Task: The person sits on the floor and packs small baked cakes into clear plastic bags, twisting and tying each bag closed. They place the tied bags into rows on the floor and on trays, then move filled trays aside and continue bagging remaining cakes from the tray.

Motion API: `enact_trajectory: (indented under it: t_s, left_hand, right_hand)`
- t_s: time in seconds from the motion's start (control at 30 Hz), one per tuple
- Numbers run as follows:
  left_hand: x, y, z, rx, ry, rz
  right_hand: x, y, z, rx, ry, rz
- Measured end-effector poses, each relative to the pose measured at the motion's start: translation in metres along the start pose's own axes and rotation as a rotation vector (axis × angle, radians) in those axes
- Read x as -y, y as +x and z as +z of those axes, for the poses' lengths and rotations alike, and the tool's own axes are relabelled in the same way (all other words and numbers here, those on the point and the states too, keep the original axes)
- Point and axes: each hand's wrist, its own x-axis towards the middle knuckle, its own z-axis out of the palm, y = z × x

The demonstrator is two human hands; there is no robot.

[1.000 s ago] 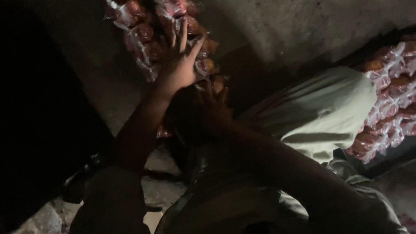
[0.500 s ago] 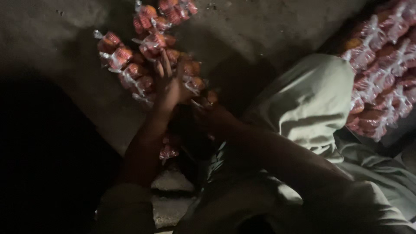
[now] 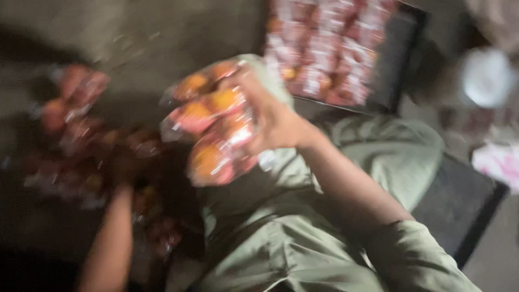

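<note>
My right hand (image 3: 273, 121) grips a bunch of clear packets (image 3: 216, 127) filled with orange and red round pieces, raised above my knee in olive trousers (image 3: 303, 243). My left hand (image 3: 124, 170) reaches down in deep shadow among more of the same packets (image 3: 75, 119) lying on the grey floor at the left. Whether its fingers close on a packet is lost in blur and darkness.
A black crate (image 3: 394, 65) full of similar red packets stands at the upper right. A dark seat or crate edge (image 3: 465, 211) lies at the right. A pale round object (image 3: 486, 75) and pink-white wrapping (image 3: 497, 162) sit at the far right.
The view has swung right. My right hand has come up off the floor pile with a bunch of packets. My left hand stays low at the pile.
</note>
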Motion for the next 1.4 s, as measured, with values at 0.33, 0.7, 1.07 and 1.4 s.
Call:
enact_trajectory:
  t_s: [0.33, 0.7, 1.07, 1.4]
  left_hand:
    - [-0.233, 0.138, -0.106, -0.184, -0.409, 0.404]
    - [-0.740, 0.169, 0.071, 0.418, -0.301, 1.092]
    - [-0.775, 0.220, 0.175, 0.303, 0.085, 1.178]
    - [-0.630, 0.150, 0.084, -0.066, -0.469, 0.855]
  right_hand:
    - [0.078, -0.205, -0.178, -0.538, 0.491, 0.234]
    - [0.001, -0.323, -0.195, -0.758, 0.491, 0.385]
    - [-0.051, -0.281, -0.297, -0.356, -0.527, 0.720]
    - [-0.158, -0.223, -0.358, 0.102, -0.728, 0.913]
